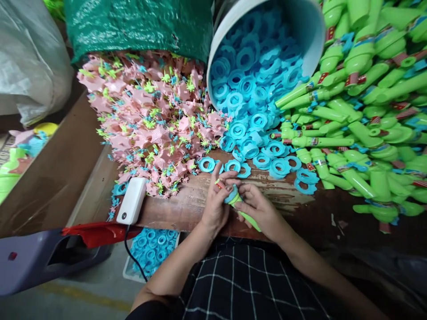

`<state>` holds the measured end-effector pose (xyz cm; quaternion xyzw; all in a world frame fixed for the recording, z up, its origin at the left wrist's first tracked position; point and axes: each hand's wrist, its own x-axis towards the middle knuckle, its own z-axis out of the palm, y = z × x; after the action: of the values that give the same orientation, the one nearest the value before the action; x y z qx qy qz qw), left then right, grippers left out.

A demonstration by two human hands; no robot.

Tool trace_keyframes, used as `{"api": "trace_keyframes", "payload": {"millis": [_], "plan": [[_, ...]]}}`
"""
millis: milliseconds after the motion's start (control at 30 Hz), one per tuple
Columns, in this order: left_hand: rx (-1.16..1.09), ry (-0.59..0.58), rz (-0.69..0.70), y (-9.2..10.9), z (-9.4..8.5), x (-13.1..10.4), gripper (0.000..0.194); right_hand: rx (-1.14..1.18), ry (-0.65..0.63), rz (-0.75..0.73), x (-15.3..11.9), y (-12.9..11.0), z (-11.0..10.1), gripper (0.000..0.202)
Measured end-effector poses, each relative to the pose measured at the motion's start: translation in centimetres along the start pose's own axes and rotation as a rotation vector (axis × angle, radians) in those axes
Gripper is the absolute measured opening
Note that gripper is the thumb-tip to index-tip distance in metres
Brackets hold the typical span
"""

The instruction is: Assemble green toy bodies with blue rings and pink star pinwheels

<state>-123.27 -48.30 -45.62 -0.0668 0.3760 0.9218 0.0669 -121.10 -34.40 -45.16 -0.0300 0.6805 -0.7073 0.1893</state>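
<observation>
A green plastic toy piece (249, 219) is held between my two hands over the front edge of the table. At its upper end are a blue part (231, 195), probably one of the scalloped rings, and a red-and-white striped tip (219, 183). My left hand (216, 202) is closed around the blue end, thumb pressed against it and index finger pointing up. My right hand (255, 204) grips the green body, its fingers wrapped round it. Just beyond my hands lie several loose blue scalloped rings (232, 166) on the wooden table (180, 202).
A tipped white bucket (315, 40) spills blue rings. Pink star-like pieces (143, 129) pour from a green sack (140, 31). Finished-looking green toys (360, 133) pile up at right. A white power bank (131, 200) trails a cable. Below stands a bin of blue rings (153, 249).
</observation>
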Motion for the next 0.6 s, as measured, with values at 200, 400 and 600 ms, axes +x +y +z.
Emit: {"api": "trace_keyframes", "payload": {"millis": [200,400,600], "plan": [[0.342,-0.233,0.056,0.7,-0.1,-0.4,0.075,0.593,-0.311,0.353,-0.3,-0.5,-1.1,0.059],[1.449,-0.015,0.813,6.1,-1.6,9.1,0.051,0.417,-0.049,0.264,0.2,-0.3,-0.4,0.045],[1.92,-0.159,0.943,11.6,-1.9,15.0,0.027,0.186,0.002,0.19,0.1,1.1,-1.5,0.054]]}}
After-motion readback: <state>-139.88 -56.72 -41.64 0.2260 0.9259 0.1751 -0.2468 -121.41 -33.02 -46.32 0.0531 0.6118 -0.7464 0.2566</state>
